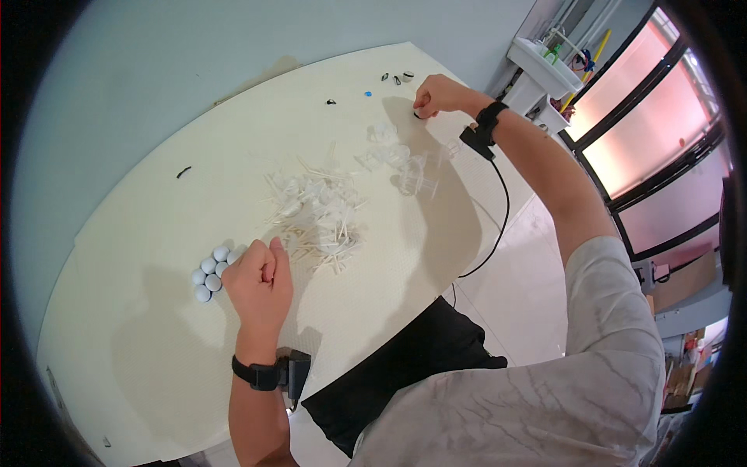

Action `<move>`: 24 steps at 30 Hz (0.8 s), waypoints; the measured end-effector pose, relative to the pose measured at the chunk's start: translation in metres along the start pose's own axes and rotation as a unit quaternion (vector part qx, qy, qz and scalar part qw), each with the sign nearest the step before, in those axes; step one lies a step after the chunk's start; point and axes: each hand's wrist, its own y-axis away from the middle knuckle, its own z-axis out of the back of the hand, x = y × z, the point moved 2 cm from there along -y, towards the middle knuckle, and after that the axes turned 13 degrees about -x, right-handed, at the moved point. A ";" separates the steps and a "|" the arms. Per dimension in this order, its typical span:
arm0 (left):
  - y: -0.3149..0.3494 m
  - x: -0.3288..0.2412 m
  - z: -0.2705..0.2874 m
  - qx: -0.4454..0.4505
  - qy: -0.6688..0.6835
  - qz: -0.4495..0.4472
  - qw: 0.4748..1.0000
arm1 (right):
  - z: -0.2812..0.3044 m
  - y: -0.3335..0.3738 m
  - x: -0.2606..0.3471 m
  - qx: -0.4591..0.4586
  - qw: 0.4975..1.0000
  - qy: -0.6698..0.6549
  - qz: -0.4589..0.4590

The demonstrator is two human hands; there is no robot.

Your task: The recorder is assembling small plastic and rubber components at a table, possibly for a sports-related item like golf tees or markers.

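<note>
Left hand (pixel 259 284) curled in a loose fist on the table (pixel 140 233), knuckles down, fingers folded in with thumb across; touching the right edge of a cluster of small white balls (pixel 210 272). Balls packed together in rows, smooth, matte, round, lying just left of the fingers. Cannot tell whether a ball sits inside the fist.

Right hand (pixel 437 95) stretched far across to the back edge of the table, fingertips pinched narrow, pressing on a small dark round piece (pixel 418 115), probably a ring or cap, too small to be sure. Black strap with a boxy unit on each wrist; thin black cable (pixel 498 226) trailing from the right wrist off the table edge.

Between the hands, a loose heap of thin white sticks (pixel 315 214), tangled, criss-crossed. Nearer the right hand, a scatter of clear plastic pieces (pixel 408 163), glossy, see-through, shapes hard to read. Few tiny dark bits (pixel 395 78) and one small blue bit (pixel 367 93) near the far edge; a short dark strip (pixel 184 172) lying alone to the left.

Table cream-coloured, finely dotted texture, edges bent by the lens. Pale grey wall behind. Glossy light tiled floor (pixel 521 272) to the right, white sink stand (pixel 541 66) in the corner, dark-framed windows (pixel 661 132) glowing pinkish.
</note>
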 end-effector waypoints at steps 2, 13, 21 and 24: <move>0.000 0.000 0.000 0.004 -0.004 0.002 1.000 | 0.003 -0.007 -0.004 0.052 0.998 -0.023 -0.019; 0.000 -0.001 0.001 0.014 -0.031 -0.001 0.999 | 0.009 -0.026 0.009 0.194 0.978 0.052 -0.062; 0.003 0.003 -0.003 0.016 -0.011 0.026 0.999 | 0.007 -0.021 0.001 0.172 0.982 -0.052 -0.058; 0.003 0.003 0.001 0.017 -0.010 0.030 0.999 | 0.010 -0.019 0.024 0.165 0.985 0.043 -0.028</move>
